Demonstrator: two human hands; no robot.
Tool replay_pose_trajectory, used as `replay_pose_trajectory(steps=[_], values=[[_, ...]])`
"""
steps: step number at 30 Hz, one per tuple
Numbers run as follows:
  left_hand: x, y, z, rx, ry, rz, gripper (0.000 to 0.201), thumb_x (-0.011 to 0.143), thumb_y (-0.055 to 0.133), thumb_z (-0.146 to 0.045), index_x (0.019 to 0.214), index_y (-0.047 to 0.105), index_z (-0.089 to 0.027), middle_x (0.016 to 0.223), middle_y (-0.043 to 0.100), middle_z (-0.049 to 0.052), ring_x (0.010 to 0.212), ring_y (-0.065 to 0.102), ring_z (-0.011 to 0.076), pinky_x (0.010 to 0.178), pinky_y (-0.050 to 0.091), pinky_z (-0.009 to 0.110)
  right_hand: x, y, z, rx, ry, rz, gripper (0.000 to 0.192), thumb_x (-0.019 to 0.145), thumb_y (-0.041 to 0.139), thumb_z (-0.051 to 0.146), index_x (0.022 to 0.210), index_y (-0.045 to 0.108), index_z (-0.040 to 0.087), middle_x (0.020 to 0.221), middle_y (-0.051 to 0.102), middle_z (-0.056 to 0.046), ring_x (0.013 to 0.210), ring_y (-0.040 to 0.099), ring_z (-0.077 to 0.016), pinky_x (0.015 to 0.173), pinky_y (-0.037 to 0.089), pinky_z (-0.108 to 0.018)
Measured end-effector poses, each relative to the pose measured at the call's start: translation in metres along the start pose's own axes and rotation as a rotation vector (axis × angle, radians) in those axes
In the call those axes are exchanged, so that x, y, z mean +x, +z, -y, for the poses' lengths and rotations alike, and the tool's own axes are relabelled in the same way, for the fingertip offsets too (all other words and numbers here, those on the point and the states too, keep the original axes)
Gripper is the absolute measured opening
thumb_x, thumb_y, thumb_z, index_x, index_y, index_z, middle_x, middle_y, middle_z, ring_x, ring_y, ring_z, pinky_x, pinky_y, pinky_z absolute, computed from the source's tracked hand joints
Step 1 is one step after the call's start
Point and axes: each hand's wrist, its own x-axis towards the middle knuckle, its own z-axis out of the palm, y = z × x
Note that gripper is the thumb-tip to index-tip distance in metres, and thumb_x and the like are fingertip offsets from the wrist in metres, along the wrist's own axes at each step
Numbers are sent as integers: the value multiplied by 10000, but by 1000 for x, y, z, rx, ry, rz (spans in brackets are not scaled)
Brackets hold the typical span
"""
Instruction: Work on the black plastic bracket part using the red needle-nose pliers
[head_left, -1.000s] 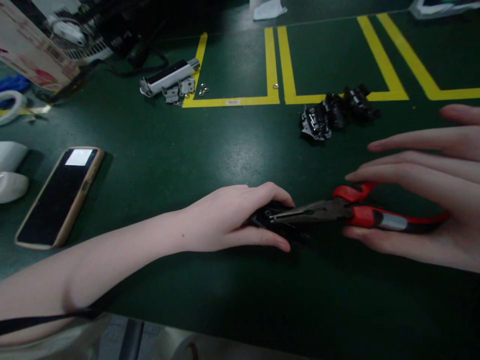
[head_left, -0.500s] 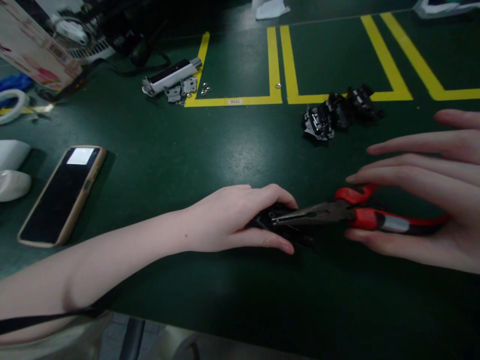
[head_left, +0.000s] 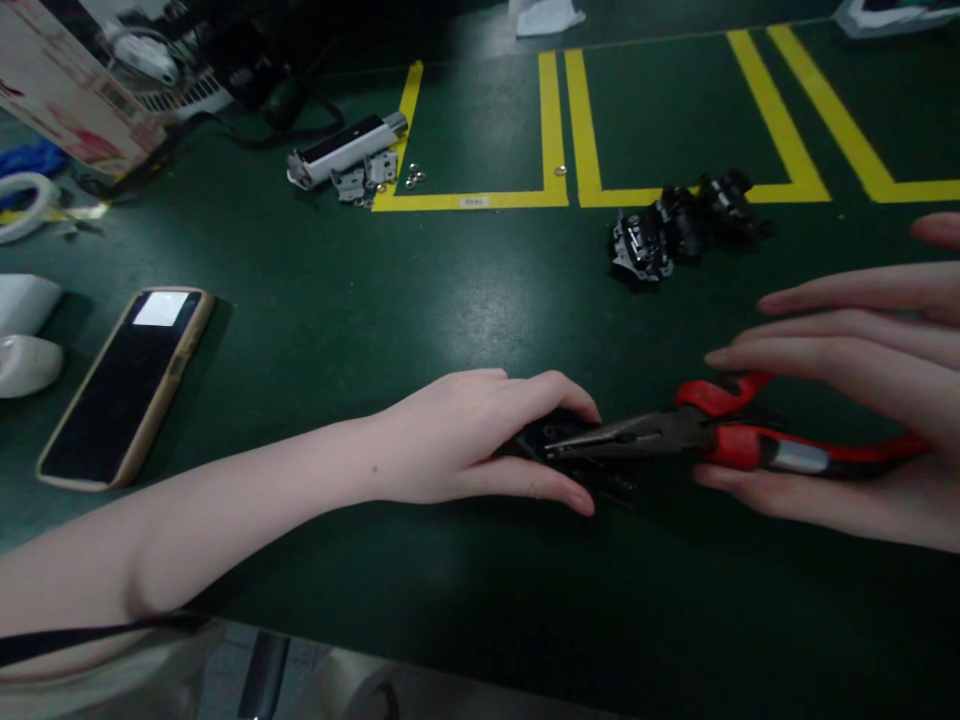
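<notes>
In the head view we see little change from the earlier frames: our right hand (head_left: pixel 847 420) has slid a touch to the right and lower, the red-handled pliers (head_left: pixel 720 445) with it, and the whole scene sits slightly shifted, while our left hand (head_left: pixel 480 440) rests where it was.

Our left hand lies palm down, fingers curled over a small black part (head_left: pixel 559 445) and pinning it to the tabletop (head_left: pixel 450 300), just below the middle of the view. Our right hand cradles the pliers with the lower handle across the palm and the thumb beneath, while the fingers above are stretched out straight rather than clenched. The long, tapered grey metal nose points left and its tip meets the black part just at our left fingertips. The handles are glossy red with a grey inset, curved and slightly spread.

The tabletop is a dark green mat, matt with a dull sheen in the centre, marked with yellow tape lines (head_left: pixel 555 130) forming squared bays. A cluster of black parts (head_left: pixel 682 230) with bits of bright metal lies near one tape corner, well apart from our hands. Further left are a white-and-black bar-shaped piece (head_left: pixel 345 150) with small metal brackets and washers beside it. A phone (head_left: pixel 124 385) in a tan case lies face up at the left, its screen dark glass. The room is dim.
</notes>
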Motion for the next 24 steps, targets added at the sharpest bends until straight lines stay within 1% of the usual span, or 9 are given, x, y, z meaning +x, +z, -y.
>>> replay_pose_trajectory(steps=[5,8,11,15,20,24], values=[[0,0,0,-15,18,-1,505,918,681,-534,1205,563,-135,986,723,44,801,674,183,668,444,262,-1,-1,-1,4,8,2,580,819,632,673,1168,623,210,970,699,-128,1068,651,-353,1112,387,-641],[1,0,0,-14,17,-2,496,914,686,-537,1197,566,-147,992,724,41,817,676,186,679,447,263,0,0,1,18,15,-7,568,839,615,679,1151,623,204,957,695,-131,1043,654,-345,1103,399,-641],[0,-1,0,-30,16,-6,494,920,677,-538,1193,567,-141,966,723,40,814,678,189,673,447,264,4,1,3,38,32,-2,539,836,651,650,1140,620,206,952,695,-125,1027,655,-337,1087,410,-646],[0,-1,0,-57,5,-9,502,908,694,-535,1189,571,-137,940,716,38,810,678,191,664,447,262,9,2,7,54,70,4,469,854,652,625,1120,611,241,963,691,-95,1014,660,-305,1072,438,-624],[0,-1,-1,-59,-10,-1,484,900,707,-531,1181,573,-161,934,712,27,807,677,188,670,450,260,10,2,13,62,128,12,412,885,612,630,1120,592,292,973,682,-46,1005,662,-261,1121,414,-605],[0,-2,-1,-70,-9,0,476,905,709,-514,1185,572,-153,940,715,27,819,681,186,668,455,255,7,3,12,62,117,8,425,882,603,633,1133,591,290,981,684,-62,1009,656,-275,1117,405,-622]])
